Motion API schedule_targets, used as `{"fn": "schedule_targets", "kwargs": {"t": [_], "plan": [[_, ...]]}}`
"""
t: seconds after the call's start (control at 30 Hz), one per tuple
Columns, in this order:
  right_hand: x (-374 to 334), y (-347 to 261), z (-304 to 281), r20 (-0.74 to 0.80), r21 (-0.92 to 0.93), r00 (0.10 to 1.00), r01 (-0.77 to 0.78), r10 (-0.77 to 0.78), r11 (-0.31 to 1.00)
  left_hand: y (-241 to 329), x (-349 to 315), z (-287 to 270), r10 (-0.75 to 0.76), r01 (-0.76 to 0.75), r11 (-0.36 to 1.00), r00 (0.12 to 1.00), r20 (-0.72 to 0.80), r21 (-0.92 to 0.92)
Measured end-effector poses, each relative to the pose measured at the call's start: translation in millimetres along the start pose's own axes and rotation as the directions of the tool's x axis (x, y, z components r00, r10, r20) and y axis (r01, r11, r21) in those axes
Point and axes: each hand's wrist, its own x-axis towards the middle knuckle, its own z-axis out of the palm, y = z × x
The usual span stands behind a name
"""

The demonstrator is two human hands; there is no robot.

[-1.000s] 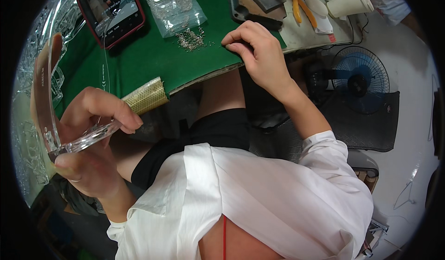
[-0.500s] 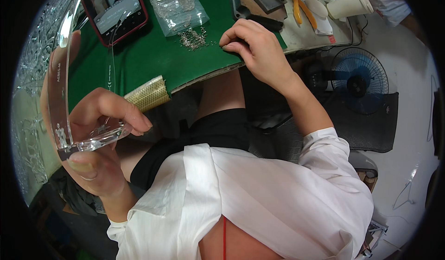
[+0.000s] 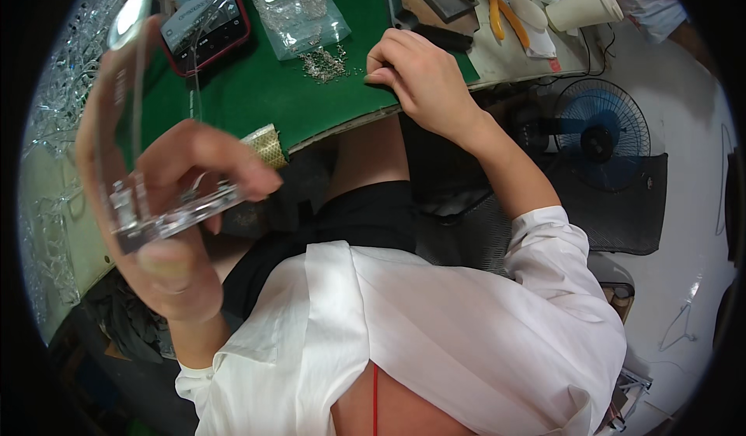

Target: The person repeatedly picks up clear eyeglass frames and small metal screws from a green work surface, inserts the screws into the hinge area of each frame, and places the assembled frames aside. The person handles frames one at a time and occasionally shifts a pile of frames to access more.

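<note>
Raised close on the left, my left hand (image 3: 179,277) grips a clear plastic eyeglass frame (image 3: 183,220) between thumb and fingers, its temples pointing up and away. My right hand (image 3: 420,78) rests at the near edge of the green mat (image 3: 256,98), fingers curled in with thumb against them; whatever they may hold is hidden. Just left of these fingers lies a loose pile of tiny metal parts (image 3: 324,64). They lie at the mouth of a clear plastic bag (image 3: 299,12) with more of them inside.
A phone (image 3: 202,20) in a red case lies beside the bag. At the mat's near edge is a gold patterned roll (image 3: 266,147), partly behind my left hand. Many clear frames (image 3: 58,86) crowd the far left. Orange-handled pliers (image 3: 509,20), a pale cup (image 3: 583,8) and a blue fan (image 3: 602,129) are right.
My left hand has shifted right with the eyeglass frame and tilted it, covering more of the gold roll. My right hand has barely moved.
</note>
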Motion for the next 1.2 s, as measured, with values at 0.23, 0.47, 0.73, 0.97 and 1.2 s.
{"fn": "schedule_targets", "kwargs": {"t": [0.23, 0.47, 0.73, 0.97, 1.2], "plan": [[25, -21, -57, -0.250, 0.575, 0.961, 0.248, -0.121, 0.779, -21, 17, 45, 0.177, -0.147, 0.981, 0.946, 0.271, -0.129], [4, -3, -10, -0.041, 0.058, 0.998, 0.056, -0.053, 0.997, -12, 20, 43, 0.211, -0.192, 0.971, 0.969, 0.128, -0.146], [2, -7, 0, -0.009, -0.035, 0.999, 0.032, -0.032, 0.999, -23, 20, 37, 0.157, -0.122, 0.975, 0.971, 0.181, -0.188], [8, -11, -3, 0.044, -0.092, 0.999, 0.036, -0.032, 0.995, -23, 20, 39, 0.114, -0.045, 0.964, 0.960, 0.256, -0.261], [14, -6, -16, -0.070, 0.096, 0.997, 0.036, -0.029, 0.995, -22, 25, 42, 0.184, -0.122, 0.971, 0.928, 0.323, -0.204]]}}
